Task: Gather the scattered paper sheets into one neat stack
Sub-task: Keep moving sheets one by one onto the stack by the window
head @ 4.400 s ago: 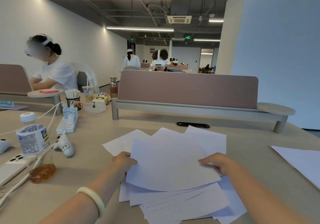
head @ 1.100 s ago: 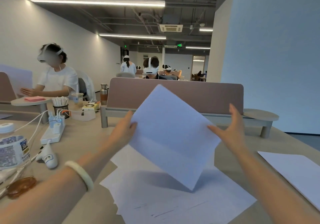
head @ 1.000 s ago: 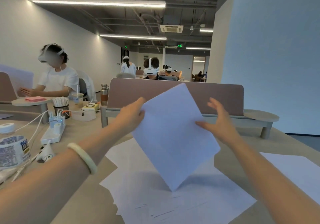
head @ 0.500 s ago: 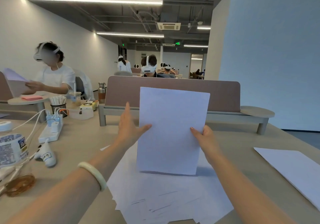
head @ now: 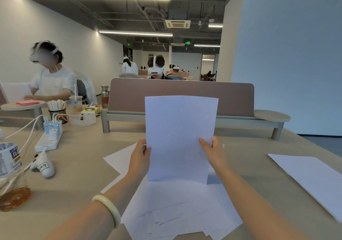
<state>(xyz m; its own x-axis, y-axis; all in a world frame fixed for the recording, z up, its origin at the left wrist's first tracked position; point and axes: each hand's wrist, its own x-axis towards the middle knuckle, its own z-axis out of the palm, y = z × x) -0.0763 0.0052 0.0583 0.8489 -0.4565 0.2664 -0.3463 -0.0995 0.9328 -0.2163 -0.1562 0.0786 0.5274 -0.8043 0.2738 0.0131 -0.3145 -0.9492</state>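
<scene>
Holding, head view: I have the left hand [head: 140, 156] pinching the left edge of the upright sheet [head: 180, 137] and the right hand [head: 212, 152] pinching its right edge. Both hands are clamped on the paper, one at each side edge.
Upright sheet: portrait, close to vertical, top edge slightly bowed. Its lower edge meets the loose pile [head: 181, 208] or hangs just above it; I cannot tell which. I also cannot tell whether it is one sheet or a thin bundle.
Loose pile: flat on the desk [head: 77, 165] between my forearms, edges fanned and skewed.
Outlying sheets [head: 311, 180]: well apart at the right of the desk, not yet gathered.
Step in hand, my judgement: squaring the held paper before laying it down.
Method advised: slacken the pinch so the paper can slide. Tap the lower edge on bare desk, not on the soft pile. Keep both hands level. Lay the paper flat as a base and add the rest edge to edge.
Risk: a tight grip could buckle the paper, and tapping on the pile could skew it further.
</scene>
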